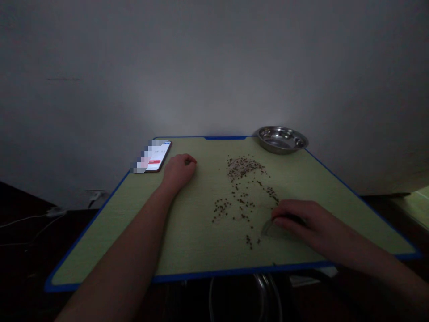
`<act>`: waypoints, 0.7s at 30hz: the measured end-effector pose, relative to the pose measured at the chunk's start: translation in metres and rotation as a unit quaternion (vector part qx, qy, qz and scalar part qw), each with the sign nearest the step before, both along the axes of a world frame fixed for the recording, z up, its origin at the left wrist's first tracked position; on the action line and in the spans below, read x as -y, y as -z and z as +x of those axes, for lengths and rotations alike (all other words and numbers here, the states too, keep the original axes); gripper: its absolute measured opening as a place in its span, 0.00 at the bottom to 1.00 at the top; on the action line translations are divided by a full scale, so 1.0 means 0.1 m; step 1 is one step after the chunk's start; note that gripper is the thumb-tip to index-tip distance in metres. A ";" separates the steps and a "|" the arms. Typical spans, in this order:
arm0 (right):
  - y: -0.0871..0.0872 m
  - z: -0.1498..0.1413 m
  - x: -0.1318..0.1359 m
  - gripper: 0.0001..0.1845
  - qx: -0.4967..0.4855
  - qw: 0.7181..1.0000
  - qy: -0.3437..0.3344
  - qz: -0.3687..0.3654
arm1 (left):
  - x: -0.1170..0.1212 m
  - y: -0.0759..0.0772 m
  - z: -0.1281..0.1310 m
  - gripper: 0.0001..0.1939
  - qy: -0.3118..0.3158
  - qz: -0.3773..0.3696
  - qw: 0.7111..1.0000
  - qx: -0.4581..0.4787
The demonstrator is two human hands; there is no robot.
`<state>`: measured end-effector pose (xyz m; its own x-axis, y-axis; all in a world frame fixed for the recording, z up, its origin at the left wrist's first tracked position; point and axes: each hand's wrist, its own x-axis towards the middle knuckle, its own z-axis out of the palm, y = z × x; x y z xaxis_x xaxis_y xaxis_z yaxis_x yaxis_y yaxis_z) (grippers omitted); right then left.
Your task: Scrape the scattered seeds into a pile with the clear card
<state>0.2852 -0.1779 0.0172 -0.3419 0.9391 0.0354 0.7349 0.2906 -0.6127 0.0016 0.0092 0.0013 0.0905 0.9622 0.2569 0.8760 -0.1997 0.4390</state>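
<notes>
Taking the middle of the table [197,250] as the centre of the dial, with 12 o'clock toward the wall [214,67], the left hand [179,169] rests on the pale green surface at about 10 o'clock, its fingers curled in to a narrow grip; I cannot tell whether anything sits inside it. Just beyond it, also toward 10 o'clock, a phone [161,157] lies with its screen lit, part of it covered by pixelated blocks. The right hand [295,219] is between 3 and 4 o'clock, thumb and fingers pinched narrowly on a thin greyish piece [267,227], which points toward 8 o'clock from the fingertips and is too blurred to identify. The heap of small grains [244,167], pale ones mixed with dark, lies between 12 and 1 o'clock, between the two hands and farther from the person than the right one. Loose dark bits [241,202] spread from the heap down toward 6 o'clock, some in small clusters, the nearest just beside the greyish piece. A shiny metal bowl [282,141] stands upright at about 1 o'clock, by the far corner of the blue rim [217,273]. White cables [33,218] trail beyond the table at 9 o'clock.
</notes>
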 end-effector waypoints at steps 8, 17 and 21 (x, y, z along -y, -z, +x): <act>0.03 -0.07 -0.10 0.10 -0.004 1.000 -0.020 -0.007 | -0.01 0.02 -0.01 0.14 0.003 0.006 1.000 -0.004; 0.07 -0.24 -0.11 0.10 0.007 1.000 -0.012 0.012 | 0.00 0.00 -0.01 0.15 0.000 0.001 1.000 0.000; 0.08 -0.24 -0.15 0.10 0.027 0.999 0.006 0.043 | -0.01 0.01 0.00 0.15 0.001 0.001 1.000 0.004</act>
<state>0.2617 -0.1628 0.0094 -0.3350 0.9372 0.0970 0.7700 0.3317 -0.5450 0.0012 0.0098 0.0003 0.0906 0.9615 0.2593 0.8723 -0.2022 0.4452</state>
